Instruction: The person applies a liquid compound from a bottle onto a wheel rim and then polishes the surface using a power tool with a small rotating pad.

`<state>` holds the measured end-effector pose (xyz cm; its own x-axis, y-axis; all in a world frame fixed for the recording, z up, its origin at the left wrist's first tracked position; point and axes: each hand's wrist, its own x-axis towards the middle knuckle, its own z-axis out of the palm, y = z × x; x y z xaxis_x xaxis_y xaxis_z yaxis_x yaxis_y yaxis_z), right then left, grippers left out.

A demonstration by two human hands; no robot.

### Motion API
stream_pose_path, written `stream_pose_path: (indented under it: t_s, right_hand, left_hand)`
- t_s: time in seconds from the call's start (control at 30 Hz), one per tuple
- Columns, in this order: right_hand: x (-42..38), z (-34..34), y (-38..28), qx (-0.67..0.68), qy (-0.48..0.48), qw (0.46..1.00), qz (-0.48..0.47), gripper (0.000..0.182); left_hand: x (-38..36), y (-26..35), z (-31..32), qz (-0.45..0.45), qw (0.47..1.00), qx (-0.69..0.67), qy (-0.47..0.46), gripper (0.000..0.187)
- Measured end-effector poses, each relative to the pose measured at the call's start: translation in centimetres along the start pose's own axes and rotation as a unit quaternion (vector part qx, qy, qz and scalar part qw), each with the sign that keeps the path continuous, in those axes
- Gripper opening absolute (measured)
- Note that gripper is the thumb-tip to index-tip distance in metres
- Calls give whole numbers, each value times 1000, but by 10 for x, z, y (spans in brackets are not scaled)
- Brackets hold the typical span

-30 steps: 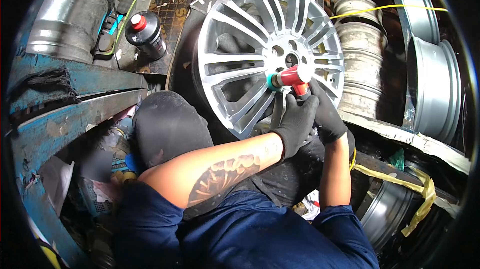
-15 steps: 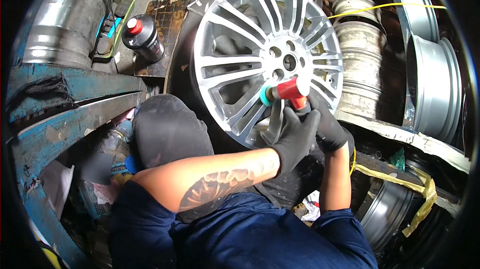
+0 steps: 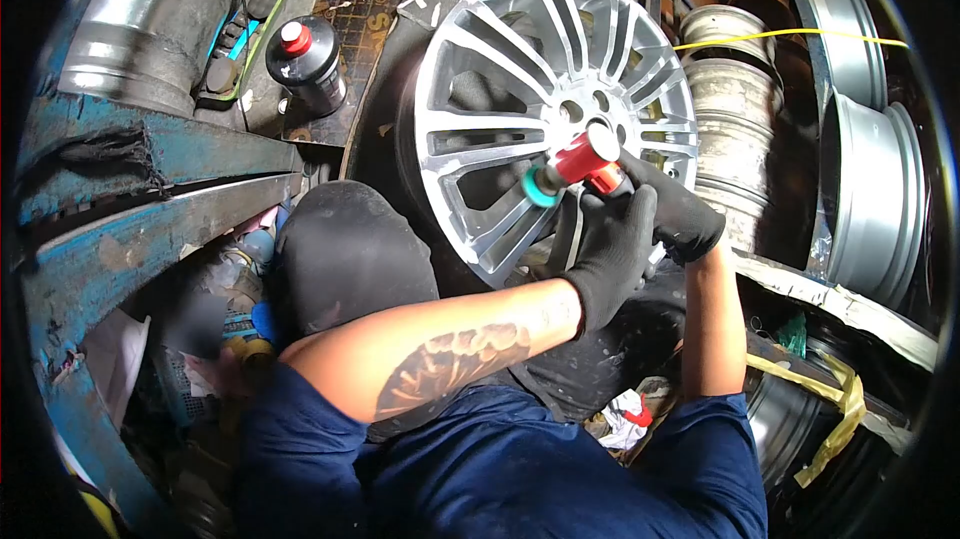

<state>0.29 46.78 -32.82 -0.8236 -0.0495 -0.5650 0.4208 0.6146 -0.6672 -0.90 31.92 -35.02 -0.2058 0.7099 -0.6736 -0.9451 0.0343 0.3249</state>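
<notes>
A silver multi-spoke alloy wheel leans before my knees, its face turned up toward me. Over its lower spokes is a small red power polisher with a teal pad; the pad appears to touch a spoke near the hub. My left hand, in a black glove, is closed round the polisher's handle from below. On the handle's right side my right hand, gloved too, is also closed on the tool. The handle itself is mostly hidden by the gloves.
A black bottle with a red cap stands on a dark board left of the wheel. Blue steel beams run along the left. Several stacked rims fill the right-hand rack, crossed by a yellow cord.
Both hands and the polisher have shifted slightly up and right in view. The polisher is tilted more, and its pad remains at the lower spokes. The whole view has moved a little.
</notes>
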Motion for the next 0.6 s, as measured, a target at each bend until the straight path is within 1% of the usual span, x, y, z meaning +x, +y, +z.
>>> stream_pose_path:
  t_s: [0.1, 0.13, 0.17, 0.23, 0.27, 0.37, 0.4, 0.5, 0.53, 0.6]
  right_hand:
    - [8, 7, -17, -9, -54, 999, 0, 73]
    - [12, 9, -27, -28, -82, 996, 14, 76]
    - [16, 10, -30, -12, -102, 994, -29, 78]
    - [24, 17, -19, -49, -128, 987, -78, 78]
    - [25, 23, -17, -52, -105, 981, -153, 77]
    - [15, 24, -22, -35, -84, 991, -100, 75]
    - [8, 24, -21, -22, -64, 996, -52, 71]
    - [-6, 21, -20, -51, 27, 998, 6, 67]
    - [-8, 25, -12, -33, 74, 997, -7, 66]
    - [-11, 30, 9, 49, 134, 990, 22, 65]
  left_hand:
    - [-9, -12, -10, 19, 998, -61, -3, 46]
    - [-16, -9, -14, 7, 997, -72, 8, 48]
    - [-21, -10, -17, 5, 997, -78, 10, 48]
    - [-32, -12, -23, 4, 996, -90, 15, 50]
    - [-37, -11, -25, 4, 996, -90, 16, 48]
    - [-33, -14, -24, 3, 996, -87, -5, 45]
    - [-26, -15, -20, 3, 996, -93, 7, 41]
    - [-15, -8, -9, 31, 996, -77, -17, 39]
    - [-11, -4, -4, 31, 998, -55, 18, 43]
    - [11, -10, -4, 35, 999, 5, 25, 47]
